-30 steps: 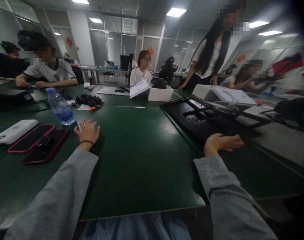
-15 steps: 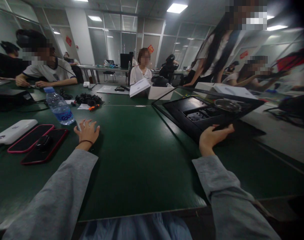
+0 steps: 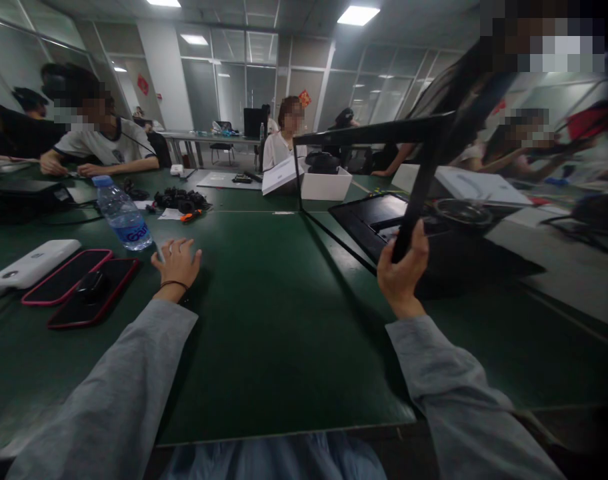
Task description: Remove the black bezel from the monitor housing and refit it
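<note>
My right hand (image 3: 403, 270) grips the near side of a thin black rectangular frame (image 3: 423, 183), fingers wrapped around the bar. The frame is tilted up above the table, and I can see through its middle. Below and behind it lies a flat black panel (image 3: 484, 260), with a round clear dish-like thing (image 3: 461, 213) over it. My left hand (image 3: 178, 269) rests on the green table (image 3: 274, 327) with fingers spread. It is near a water bottle (image 3: 124, 217), and a small pale thing shows by its fingers, too little to name.
Two red-edged phones (image 3: 111, 297) and a white power bank (image 3: 34, 262) lie at the left. Tangled black cables (image 3: 181, 201) sit beyond the bottle. An open white box (image 3: 327, 185) stands across the table. Several people sit or stand around.
My right hand has turned and raised the black frame from nearly flat to steeply tilted, lifting it off the black panel. My left hand has stayed in place.
</note>
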The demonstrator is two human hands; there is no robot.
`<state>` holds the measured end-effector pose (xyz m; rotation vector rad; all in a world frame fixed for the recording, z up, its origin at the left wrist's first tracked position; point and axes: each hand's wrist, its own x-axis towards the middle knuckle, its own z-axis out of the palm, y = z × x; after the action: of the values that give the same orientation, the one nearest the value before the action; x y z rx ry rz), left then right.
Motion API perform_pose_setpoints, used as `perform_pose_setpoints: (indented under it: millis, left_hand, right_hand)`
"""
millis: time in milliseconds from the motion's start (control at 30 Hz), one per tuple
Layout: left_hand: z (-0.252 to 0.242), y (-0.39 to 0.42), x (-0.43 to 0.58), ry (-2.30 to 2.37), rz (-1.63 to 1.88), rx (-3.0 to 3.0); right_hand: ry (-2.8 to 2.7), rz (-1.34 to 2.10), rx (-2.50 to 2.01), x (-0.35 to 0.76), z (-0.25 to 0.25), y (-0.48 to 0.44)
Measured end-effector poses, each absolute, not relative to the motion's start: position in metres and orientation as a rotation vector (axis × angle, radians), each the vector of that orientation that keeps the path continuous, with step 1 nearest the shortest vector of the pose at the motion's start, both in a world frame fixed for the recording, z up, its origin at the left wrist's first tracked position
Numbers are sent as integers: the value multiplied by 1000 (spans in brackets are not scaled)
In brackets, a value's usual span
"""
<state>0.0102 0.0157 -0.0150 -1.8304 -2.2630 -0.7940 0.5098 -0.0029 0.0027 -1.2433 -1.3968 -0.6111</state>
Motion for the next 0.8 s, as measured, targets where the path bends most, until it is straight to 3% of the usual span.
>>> perform_pose_setpoints:
  millis: [100,233,567,800]
  left_hand:
    - [-11,18,11,-2367,-928,-1799]
    - [-12,23,7,-2464,-1222,-1730]
    - [-14,31,2,-2025,-2072,-1825]
    - [-15,31,8,-2100,-2063,-2065]
  right_hand:
    - [-1411,-658,-1163,493,5,-6]
    - [-1311,-475,-1179,483,9,-9]
    - [-1140,-137,-1344,491,-9,10]
    - [-1113,6,-1453,502,-27,25]
